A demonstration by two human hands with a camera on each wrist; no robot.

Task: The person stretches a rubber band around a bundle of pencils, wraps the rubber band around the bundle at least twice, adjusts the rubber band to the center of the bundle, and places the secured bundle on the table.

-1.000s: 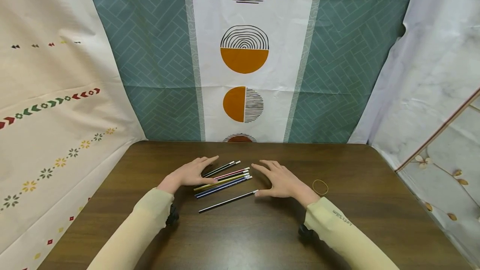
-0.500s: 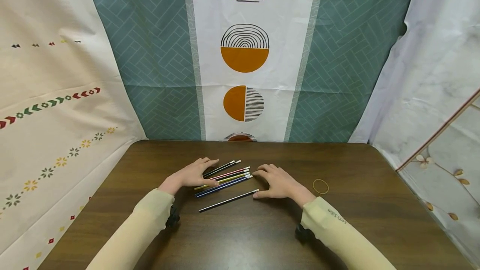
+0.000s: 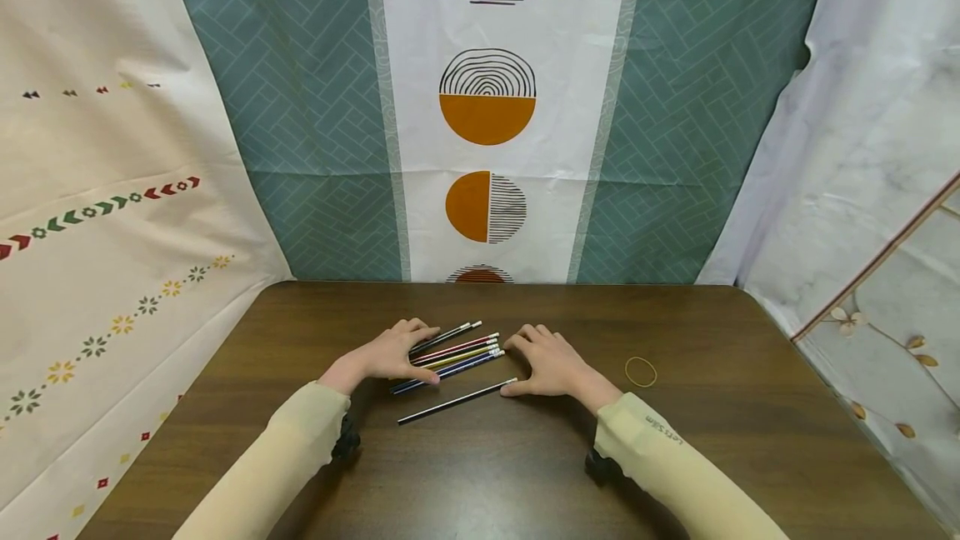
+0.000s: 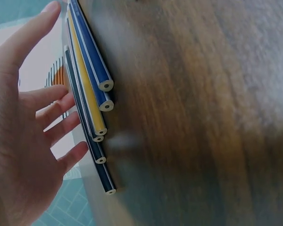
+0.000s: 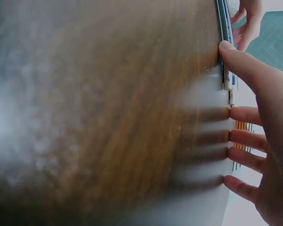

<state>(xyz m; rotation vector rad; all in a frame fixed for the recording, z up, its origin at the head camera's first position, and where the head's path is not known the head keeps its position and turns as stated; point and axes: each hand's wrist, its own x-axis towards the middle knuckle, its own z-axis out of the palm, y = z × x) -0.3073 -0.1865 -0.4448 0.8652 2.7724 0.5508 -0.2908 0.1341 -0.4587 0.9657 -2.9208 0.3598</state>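
We have both hands flat on the dark tabletop (image 3: 675,457), flanking a fan of pencils (image 3: 457,353). Our left hand (image 3: 390,354) lies over the unsharpened ends of the bunch, fingers spread and relaxed, thumb alongside; it grips nothing. Our right hand (image 3: 551,363) is likewise spread wide, fingertips near the eraser ends, its thumb touching the tip of a single black pencil (image 3: 456,402) that lies apart, nearer us than the others. The left wrist view shows the cut ends staggered, not flush.

Risks, as we judge them:
- Round shafts on smooth wood roll readily; an uneven push from either side could splay the fan instead of closing it.
- The stray black pencil sits outside the group; pressed only at its end by the thumb, it may pivot or skid rather than slide in.
- Staggered ends mean squeezing lengthwise could drive one pencil out past the rest.

A rubber band (image 3: 641,371) lies on the tabletop right of our right hand, well apart from the pencils.
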